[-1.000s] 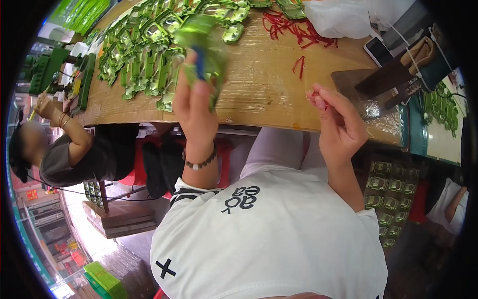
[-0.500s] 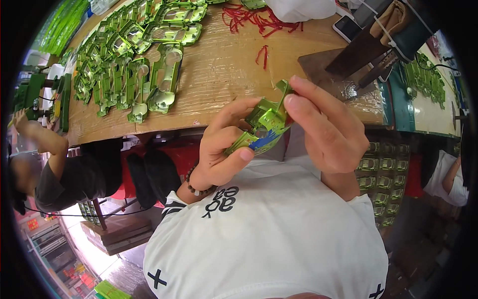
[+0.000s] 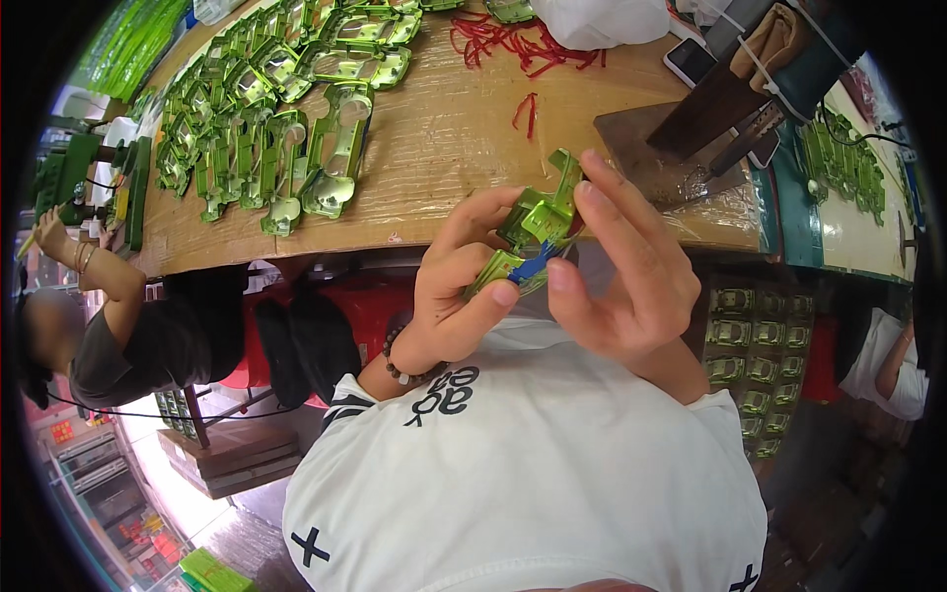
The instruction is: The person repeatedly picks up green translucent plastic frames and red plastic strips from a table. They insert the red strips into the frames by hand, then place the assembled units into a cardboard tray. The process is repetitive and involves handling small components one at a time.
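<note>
My left hand (image 3: 454,296) grips a shiny green toy car body shell (image 3: 545,219), with the thumb along its near edge and the fingers behind it. A blue mark (image 3: 533,264) runs across the shell's near side. At its far right end a narrow green part stands up. My right hand (image 3: 636,286) is open beside the shell, thumb and index finger well apart. The index fingertip is close to the upright part; whether it touches, I cannot tell. The thumb tip lies near the blue mark.
Many green shells (image 3: 340,148) crowd the table (image 3: 434,158) at the left. Red strips (image 3: 528,113) lie further back, near a white bag (image 3: 602,20). A dark metal stand (image 3: 681,128) and a phone (image 3: 689,59) are at the right. A co-worker (image 3: 128,335) sits at the left.
My right thumb has come away from the upright green part and dropped lower, so the right fingers are spread. The left hand keeps its grip on the shell.
</note>
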The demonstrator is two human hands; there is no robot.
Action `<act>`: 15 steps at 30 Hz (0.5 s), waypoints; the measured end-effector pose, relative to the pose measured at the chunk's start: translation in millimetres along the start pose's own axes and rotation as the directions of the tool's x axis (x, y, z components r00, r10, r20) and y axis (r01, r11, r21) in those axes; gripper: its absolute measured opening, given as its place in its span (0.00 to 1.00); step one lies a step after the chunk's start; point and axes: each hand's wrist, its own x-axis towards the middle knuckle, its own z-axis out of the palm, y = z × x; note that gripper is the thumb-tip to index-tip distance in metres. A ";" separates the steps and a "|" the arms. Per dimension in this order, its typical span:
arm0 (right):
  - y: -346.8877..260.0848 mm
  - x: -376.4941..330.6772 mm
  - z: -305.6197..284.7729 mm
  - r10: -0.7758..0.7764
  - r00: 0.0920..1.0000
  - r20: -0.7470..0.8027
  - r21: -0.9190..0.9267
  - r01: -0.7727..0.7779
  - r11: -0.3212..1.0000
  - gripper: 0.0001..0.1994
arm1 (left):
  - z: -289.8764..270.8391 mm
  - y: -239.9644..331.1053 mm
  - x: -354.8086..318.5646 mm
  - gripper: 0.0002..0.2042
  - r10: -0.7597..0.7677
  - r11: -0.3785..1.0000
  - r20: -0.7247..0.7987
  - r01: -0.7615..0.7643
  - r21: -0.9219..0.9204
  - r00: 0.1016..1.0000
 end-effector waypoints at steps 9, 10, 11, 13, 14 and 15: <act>0.9 -10.7 12.6 0.114 0.985 -0.127 -0.001 -0.115 0.993 0.21 | 12.6 -4.1 -12.2 0.13 -0.096 0.993 -0.133 0.085 -0.087 0.986; 0.9 -12.3 12.5 0.115 0.986 -0.120 -0.006 -0.117 0.993 0.21 | 12.8 -5.8 -13.1 0.17 -0.091 0.995 -0.128 0.084 -0.060 0.988; 1.1 -15.2 12.8 0.134 0.986 -0.096 0.045 -0.130 0.990 0.23 | 12.8 -6.8 -13.4 0.19 -0.055 0.998 -0.116 0.057 0.012 0.992; 1.5 -23.9 13.0 0.174 0.984 -0.050 0.141 -0.165 0.976 0.27 | 12.4 -8.8 -12.2 0.19 0.042 0.980 -0.074 -0.027 0.196 0.996; -0.5 -27.0 18.1 0.243 0.968 -0.067 0.311 -0.211 0.927 0.29 | 12.1 -9.3 -11.1 0.18 0.102 0.949 -0.039 -0.086 0.303 0.994; -4.2 -30.5 26.9 0.314 0.947 -0.072 0.467 -0.247 0.849 0.31 | 13.7 -7.9 -9.1 0.14 0.091 0.934 -0.019 -0.079 0.348 0.996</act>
